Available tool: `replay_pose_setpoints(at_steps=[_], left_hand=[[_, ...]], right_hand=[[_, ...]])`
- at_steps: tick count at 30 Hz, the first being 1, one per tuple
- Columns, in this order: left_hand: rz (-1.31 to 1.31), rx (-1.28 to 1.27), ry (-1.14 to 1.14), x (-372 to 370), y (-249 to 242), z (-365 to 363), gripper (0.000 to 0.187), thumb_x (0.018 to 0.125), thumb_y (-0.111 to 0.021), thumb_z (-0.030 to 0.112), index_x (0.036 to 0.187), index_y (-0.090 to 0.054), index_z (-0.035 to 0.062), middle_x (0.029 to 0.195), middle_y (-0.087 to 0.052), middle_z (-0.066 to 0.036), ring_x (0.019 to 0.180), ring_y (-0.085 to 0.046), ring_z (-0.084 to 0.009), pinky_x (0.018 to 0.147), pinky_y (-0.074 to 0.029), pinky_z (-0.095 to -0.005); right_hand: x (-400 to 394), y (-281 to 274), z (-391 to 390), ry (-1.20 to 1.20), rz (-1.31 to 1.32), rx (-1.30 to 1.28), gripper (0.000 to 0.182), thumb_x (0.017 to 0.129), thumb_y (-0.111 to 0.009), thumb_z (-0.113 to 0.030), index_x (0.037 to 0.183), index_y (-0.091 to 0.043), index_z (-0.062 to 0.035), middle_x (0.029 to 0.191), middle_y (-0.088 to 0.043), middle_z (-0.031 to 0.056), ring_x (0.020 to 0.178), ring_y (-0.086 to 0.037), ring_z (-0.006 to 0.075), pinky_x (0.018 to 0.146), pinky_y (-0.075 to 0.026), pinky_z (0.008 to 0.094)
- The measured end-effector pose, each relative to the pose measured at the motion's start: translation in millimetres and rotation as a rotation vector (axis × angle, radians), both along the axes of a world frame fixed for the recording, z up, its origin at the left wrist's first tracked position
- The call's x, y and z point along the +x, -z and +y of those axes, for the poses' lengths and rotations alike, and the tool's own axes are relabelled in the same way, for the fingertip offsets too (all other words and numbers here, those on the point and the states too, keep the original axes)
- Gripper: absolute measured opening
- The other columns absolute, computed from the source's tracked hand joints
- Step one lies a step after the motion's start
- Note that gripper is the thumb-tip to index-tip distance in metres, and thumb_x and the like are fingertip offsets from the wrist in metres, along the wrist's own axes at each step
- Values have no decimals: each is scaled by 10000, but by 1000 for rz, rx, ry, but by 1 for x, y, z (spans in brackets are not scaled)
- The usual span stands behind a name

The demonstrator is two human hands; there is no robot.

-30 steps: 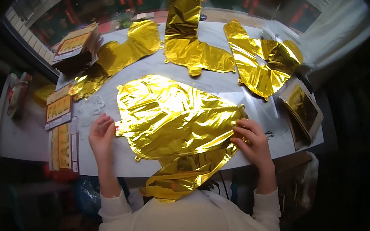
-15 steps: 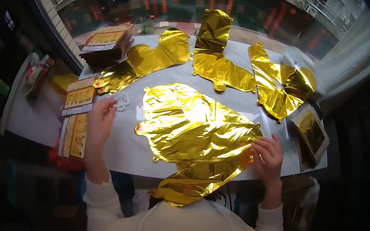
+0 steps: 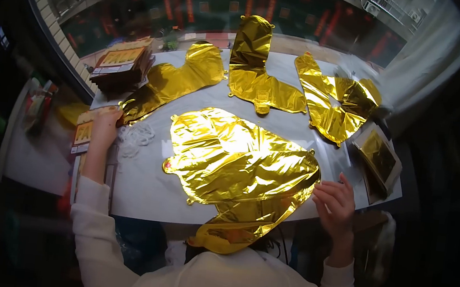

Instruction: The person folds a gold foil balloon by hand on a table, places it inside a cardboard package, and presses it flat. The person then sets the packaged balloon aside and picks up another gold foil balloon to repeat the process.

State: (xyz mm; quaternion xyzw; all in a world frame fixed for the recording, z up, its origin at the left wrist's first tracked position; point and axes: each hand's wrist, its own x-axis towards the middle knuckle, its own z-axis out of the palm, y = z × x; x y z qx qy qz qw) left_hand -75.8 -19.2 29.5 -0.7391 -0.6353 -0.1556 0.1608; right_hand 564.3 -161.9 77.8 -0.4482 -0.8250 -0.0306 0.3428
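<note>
A large gold foil sheet (image 3: 234,155) lies in the middle, with a folded part hanging over the table's near edge. My right hand (image 3: 335,205) is at its right edge, fingers bent, thumb and fingertips close to the foil; whether they pinch it is unclear. My left hand (image 3: 106,121) reaches to the bottom end of the left gold foil piece (image 3: 184,75), above the printed cards (image 3: 82,133); its fingertips are too small to make out. White string (image 3: 135,135) lies just right of my left hand.
On the white table (image 3: 141,198), an L-shaped gold foil (image 3: 249,75) lies at the back and another gold foil (image 3: 337,102) at back right. A card stack (image 3: 123,63) stands back left. Framed flat packs (image 3: 376,160) lean at the right edge.
My left hand has moved left and slightly up, from beside the string to the end of the left foil. The view has shifted slightly. My right hand stays at the foil's right edge.
</note>
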Motion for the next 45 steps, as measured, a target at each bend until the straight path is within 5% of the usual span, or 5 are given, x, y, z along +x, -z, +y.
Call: replay_pose_setpoints(at_steps=[10,22,32,37,45], left_hand=[[-19,132,13,2,-1,11,147,849,-669,26,911,-785,93,876,-741,-133,887,-700,-358,1117,-429,-520],[-299,-207,-143,45,-63,12,115,798,-796,154,849,-785,51,885,-757,-152,868,-726,-358,779,-569,-427],[8,322,76,105,-78,11,134,855,-749,105,985,-753,137,913,-698,-34,984,-680,-246,1108,-442,-521],[-53,557,163,139,-87,-7,246,805,-791,77,1029,-695,107,1003,-659,-68,990,-649,-274,1026,-483,-477],[-117,99,114,127,-42,7,473,827,-808,277,1201,-615,59,1255,-589,-166,1274,-528,-358,1088,-410,-530]], right_hand=[[-13,-2,1,-40,24,-6,154,829,-818,-50,966,-760,-89,1027,-765,46,1034,-724,249,1152,-415,557],[-47,-45,25,-214,44,-176,181,844,-808,-87,1020,-768,-75,1019,-756,70,988,-716,268,993,-504,460],[-312,-29,193,-362,92,-241,661,856,-826,-404,1336,-592,-13,1216,-627,224,1100,-642,400,929,-523,466],[-386,-3,228,-198,136,-395,229,861,-680,-252,828,-780,-49,800,-737,196,798,-723,412,737,-575,509],[-378,-30,246,-234,305,-454,209,827,-677,-183,953,-801,-71,940,-754,208,913,-732,400,819,-590,494]])
